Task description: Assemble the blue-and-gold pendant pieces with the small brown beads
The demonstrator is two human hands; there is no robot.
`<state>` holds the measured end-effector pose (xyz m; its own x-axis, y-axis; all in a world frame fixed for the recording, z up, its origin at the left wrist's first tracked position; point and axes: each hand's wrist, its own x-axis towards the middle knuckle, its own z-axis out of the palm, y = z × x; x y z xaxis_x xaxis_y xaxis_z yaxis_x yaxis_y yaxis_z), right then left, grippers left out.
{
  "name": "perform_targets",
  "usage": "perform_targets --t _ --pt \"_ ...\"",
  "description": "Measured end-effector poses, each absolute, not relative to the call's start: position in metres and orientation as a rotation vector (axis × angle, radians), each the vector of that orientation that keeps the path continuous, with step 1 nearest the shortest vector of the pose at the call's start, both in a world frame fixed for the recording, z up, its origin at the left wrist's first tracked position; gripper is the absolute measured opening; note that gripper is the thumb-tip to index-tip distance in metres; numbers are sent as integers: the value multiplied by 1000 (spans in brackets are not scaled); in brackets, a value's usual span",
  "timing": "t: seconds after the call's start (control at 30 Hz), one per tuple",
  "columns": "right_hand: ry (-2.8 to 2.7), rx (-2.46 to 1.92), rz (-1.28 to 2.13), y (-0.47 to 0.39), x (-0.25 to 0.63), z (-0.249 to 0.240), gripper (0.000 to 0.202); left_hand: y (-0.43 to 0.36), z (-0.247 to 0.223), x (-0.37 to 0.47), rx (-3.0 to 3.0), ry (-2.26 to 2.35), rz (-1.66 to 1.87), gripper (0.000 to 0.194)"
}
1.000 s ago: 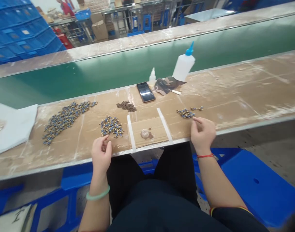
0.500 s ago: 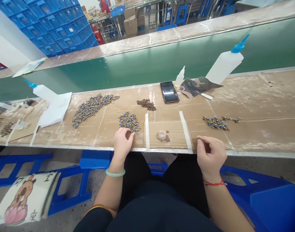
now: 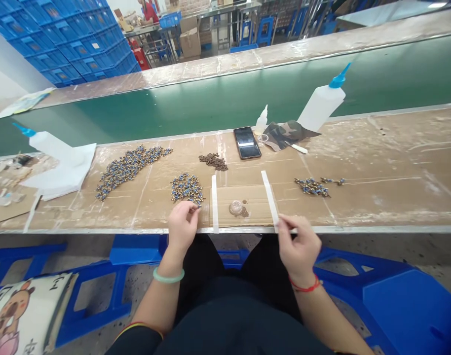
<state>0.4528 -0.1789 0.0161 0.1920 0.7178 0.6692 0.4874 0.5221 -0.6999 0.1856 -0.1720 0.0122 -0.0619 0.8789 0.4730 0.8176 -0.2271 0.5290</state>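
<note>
My left hand [image 3: 181, 226] is at the near edge of a small pile of blue-and-gold metal pieces [image 3: 186, 188]. Its thumb and forefinger pinch one of these small pieces. My right hand [image 3: 298, 241] is by the lower end of the right white tape strip [image 3: 270, 197], thumb and fingertips pressed together; anything between them is too small to make out. Between the hands lies a cardboard pad [image 3: 225, 195] with a small clear round dish [image 3: 236, 207] and brown spots beside it. A heap of small brown pieces [image 3: 213, 161] sits behind the pad.
A larger pile of blue-and-gold pieces [image 3: 127, 170] spreads to the left, a smaller cluster [image 3: 311, 187] to the right. A phone [image 3: 246, 143], camouflage cloth [image 3: 286, 134], white-handled tool [image 3: 297, 147], small bottle [image 3: 261, 120] and big white bottle [image 3: 321, 106] stand or lie behind.
My right hand has moved left, towards the pad's right tape strip. My left fingers have closed on a piece at the pile's near edge. The view has shifted slightly to the right.
</note>
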Motion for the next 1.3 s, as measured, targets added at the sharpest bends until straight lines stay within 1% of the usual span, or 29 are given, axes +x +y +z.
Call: perform_targets --t 0.1,0.17,0.23,0.3,0.4,0.47,0.53,0.6,0.7,0.83,0.97,1.1,1.2,1.3 --pt "-1579 -994 395 -182 422 30 18 -181 22 208 2283 1632 1310 6" --pt "-1606 -906 610 -181 409 32 14 -185 31 224 2356 1466 1347 8" --pt "-1547 -846 747 -180 401 28 9 -188 40 237 2380 1355 1396 12" --pt "-1450 -834 770 -180 400 22 8 -190 46 245 2337 1290 1456 13" --pt "-1339 -836 817 -183 406 15 10 -190 46 249 2015 1194 1491 5" --pt "-1310 -812 867 -185 412 15 9 -190 43 249 1657 1099 1429 22" --pt "-1338 -760 894 -185 418 18 10 -189 39 250 1330 1010 1280 39" --pt "-1413 -703 894 -184 422 24 11 -188 37 253 1115 948 1099 50" --pt "-1508 -669 865 -184 426 28 11 -188 36 260 954 896 925 53" --pt "-1485 -719 877 -187 425 22 8 -193 30 268 846 845 924 54" --pt "-1331 -795 973 -192 419 13 10 -196 25 273 853 843 958 57" --pt "-1197 -885 1084 -195 415 10 15 -193 31 278 991 956 977 58" --pt "-1124 -890 1199 -196 415 6 14 -189 40 279 1254 1088 978 57" --pt "-1064 -933 1226 -195 420 -1 16 -169 49 270 1550 1243 956 52"
